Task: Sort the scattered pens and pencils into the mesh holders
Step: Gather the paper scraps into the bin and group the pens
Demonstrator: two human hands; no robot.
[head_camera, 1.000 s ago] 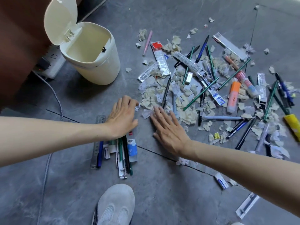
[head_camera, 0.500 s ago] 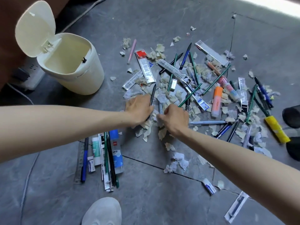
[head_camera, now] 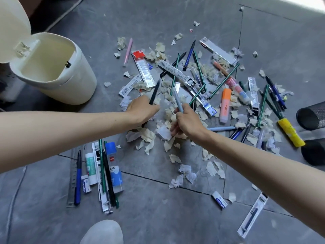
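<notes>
Pens, green pencils [head_camera: 223,81], highlighters and packaged refills lie scattered among torn paper scraps [head_camera: 149,136] on the grey floor. My left hand [head_camera: 142,110] grips a black pen [head_camera: 155,92] that points up and away. Just to its right, my right hand [head_camera: 188,122] holds a light blue pen [head_camera: 177,99] above the scraps. Two black mesh holders [head_camera: 312,118] [head_camera: 314,152] lie at the right edge, partly cut off. A tidy row of pens, a ruler and glue [head_camera: 112,166] sits at the lower left.
A cream bin [head_camera: 58,85] with its lid flipped open stands at the upper left. An orange highlighter [head_camera: 225,106] and a yellow-handled tool [head_camera: 291,132] lie to the right. My shoe [head_camera: 103,232] shows at the bottom; a packaged pen [head_camera: 252,214] lies at the lower right.
Both hands went from lying flat on the floor to curling into the pile and lifting a pen each. The view shifted right, bringing the mesh holders into sight.
</notes>
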